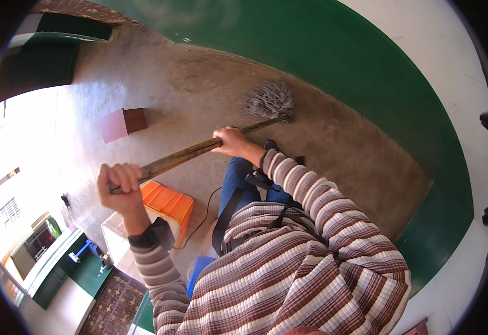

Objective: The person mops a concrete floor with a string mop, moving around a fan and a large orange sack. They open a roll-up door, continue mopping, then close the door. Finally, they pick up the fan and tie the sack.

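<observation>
My left hand (120, 184) grips the near end of a long wooden pole (179, 158) at the left, fingers wrapped round it. My right hand (232, 142) is closed round the same pole farther along, near the middle of the view. At the pole's far end a grey shaggy mop head (269, 99) rests on the concrete floor (188, 72) beside the green lower band of a wall (367, 67). My jeans and one dark shoe show below the pole.
A two-tone box (122, 125) sits on the floor to the left. An orange plastic stool (165, 204) and a translucent bin (122, 234) are by my left forearm, near a thin cable (196, 223) and a blue object (199, 268). Green-painted ledges line the left.
</observation>
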Motion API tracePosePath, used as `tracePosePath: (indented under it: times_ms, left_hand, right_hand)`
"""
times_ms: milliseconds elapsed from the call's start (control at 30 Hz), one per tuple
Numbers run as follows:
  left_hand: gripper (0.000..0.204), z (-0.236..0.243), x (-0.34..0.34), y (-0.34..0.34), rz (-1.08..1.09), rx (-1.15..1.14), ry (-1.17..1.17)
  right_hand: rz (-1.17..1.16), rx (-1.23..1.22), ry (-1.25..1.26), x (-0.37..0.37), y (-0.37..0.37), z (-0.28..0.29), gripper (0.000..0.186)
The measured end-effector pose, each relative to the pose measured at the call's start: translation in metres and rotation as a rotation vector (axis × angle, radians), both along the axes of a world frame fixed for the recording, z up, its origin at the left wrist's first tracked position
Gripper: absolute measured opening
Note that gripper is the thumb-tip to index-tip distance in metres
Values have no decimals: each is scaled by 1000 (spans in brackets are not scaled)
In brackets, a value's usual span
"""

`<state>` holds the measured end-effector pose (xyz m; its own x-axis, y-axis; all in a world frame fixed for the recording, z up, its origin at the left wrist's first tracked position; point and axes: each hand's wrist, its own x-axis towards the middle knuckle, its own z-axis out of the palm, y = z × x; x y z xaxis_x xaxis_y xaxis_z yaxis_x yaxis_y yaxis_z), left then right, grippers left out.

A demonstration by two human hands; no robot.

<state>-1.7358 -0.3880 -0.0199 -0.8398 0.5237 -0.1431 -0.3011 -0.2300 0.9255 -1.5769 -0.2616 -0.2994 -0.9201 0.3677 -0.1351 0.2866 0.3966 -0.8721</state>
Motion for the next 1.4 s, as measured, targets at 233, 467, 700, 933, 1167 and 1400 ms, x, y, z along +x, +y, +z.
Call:
tracePosePath:
  times_ms: [233,467,700,933,1167,1400]
  left_hand:
    - [34,-54,105,93,-384,55,-119]
    - [35,-76,172,115,-670,44,-217]
    - [38,-69,89,84,-635,62,-215]
    - [42,-50,-95,-26,-382,42,-97]
    - [43,30,-253,-157,-145,-61,108]
    - [41,85,-268,-208,293,-274,339]
  right_hand:
    - [-365,-84,-189,168,39,-14,31]
    - [-683,-55,-259,253,13,-15,25]
    - [-643,25,-145,176,-12,-27,12]
    - [-522,177,-9,-36,-73,-19,9]
    - [-232,91,145,-264,-175,9,21]
    - [57,-180,253,-392,-242,32,23]
